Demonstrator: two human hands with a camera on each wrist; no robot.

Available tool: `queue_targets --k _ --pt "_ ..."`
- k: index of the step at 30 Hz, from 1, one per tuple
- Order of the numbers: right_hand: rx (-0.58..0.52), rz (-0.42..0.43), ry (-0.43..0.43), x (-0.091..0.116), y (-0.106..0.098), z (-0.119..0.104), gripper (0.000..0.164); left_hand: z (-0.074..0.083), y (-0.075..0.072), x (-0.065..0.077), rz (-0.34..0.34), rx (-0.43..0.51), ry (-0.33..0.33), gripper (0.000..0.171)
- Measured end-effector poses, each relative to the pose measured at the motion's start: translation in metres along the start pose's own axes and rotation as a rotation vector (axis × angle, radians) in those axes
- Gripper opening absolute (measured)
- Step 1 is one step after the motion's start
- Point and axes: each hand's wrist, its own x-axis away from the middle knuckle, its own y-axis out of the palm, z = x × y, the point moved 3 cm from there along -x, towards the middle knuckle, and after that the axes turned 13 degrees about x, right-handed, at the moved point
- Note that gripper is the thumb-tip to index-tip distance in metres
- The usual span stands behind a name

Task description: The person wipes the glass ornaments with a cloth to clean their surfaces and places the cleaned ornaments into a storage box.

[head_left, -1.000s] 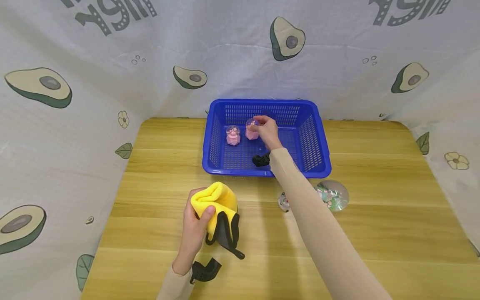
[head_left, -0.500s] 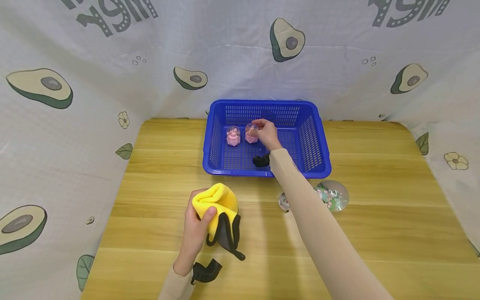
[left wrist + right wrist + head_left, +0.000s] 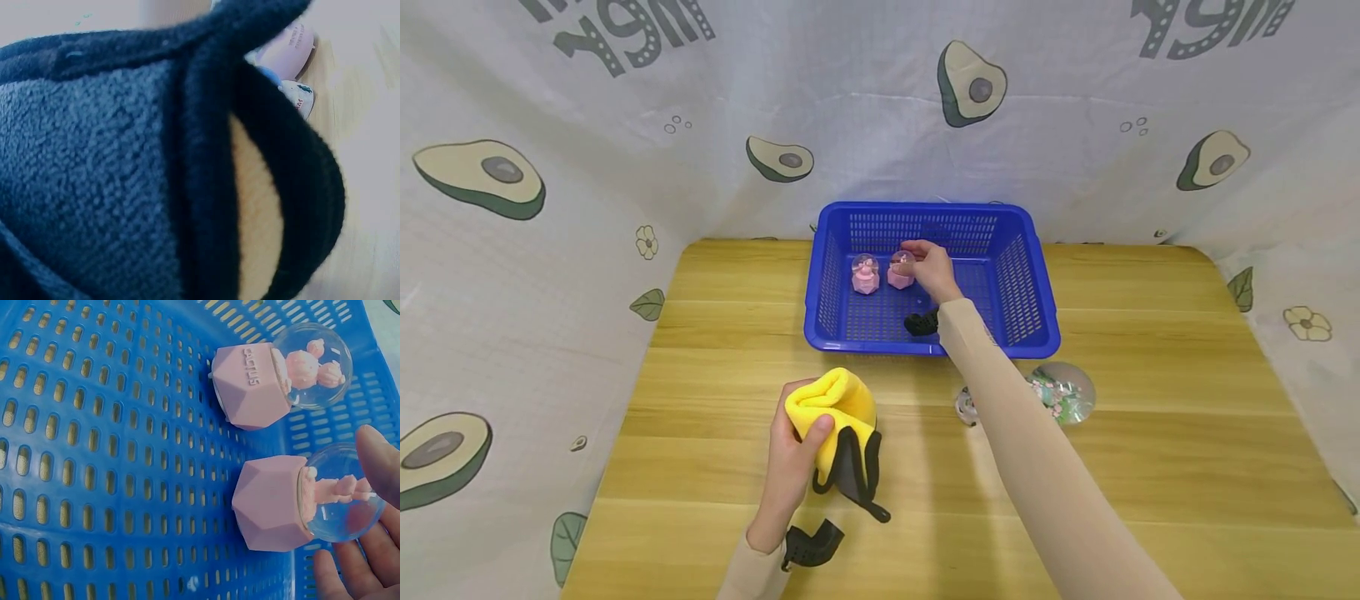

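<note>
My right hand (image 3: 936, 271) reaches into the blue basket (image 3: 880, 347) and holds a pink snow globe (image 3: 900, 273) by its clear dome. In the right wrist view the thumb (image 3: 378, 459) lies against one side of the dome and the fingers curl at the other. Beside it stands a matching pink snow globe (image 3: 253, 384), with "CACTUS" on its faceted base. Below the basket, my left hand (image 3: 790, 458) grips a bunched yellow cloth (image 3: 842, 400) with a grey reverse and black edging. That cloth fills most of the left wrist view.
A larger snow globe (image 3: 1071, 396) and a small white item (image 3: 966, 406) lie on the wooden table (image 3: 722, 342) in front of the basket, partly behind my right sleeve (image 3: 1030, 433). An avocado-print curtain (image 3: 880, 108) hangs behind and at the sides.
My right hand has lowered the pink snow globe and brought it slightly left, level with its twin in the basket. The left hand and cloth have hardly moved.
</note>
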Motion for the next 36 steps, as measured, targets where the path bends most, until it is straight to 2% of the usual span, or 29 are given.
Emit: queue_targets --k 10,20,27,36 --pt "-0.119 0.06 -0.047 0.003 -0.011 -0.01 0.049 -0.001 0.002 -0.002 -0.011 0.0 0.009 0.032" --pt "-0.399 0.079 -0.188 0.013 -0.039 -0.037 0.046 -0.001 0.004 -0.004 -0.012 -0.009 0.015 0.032" --pt "-0.542 0.077 -0.292 0.035 -0.063 -0.057 0.043 -0.001 0.005 -0.005 -0.014 -0.011 0.016 0.033" --pt "-0.63 0.06 -0.378 0.072 -0.08 -0.069 0.04 -0.002 0.007 -0.006 -0.021 -0.009 0.032 0.032"
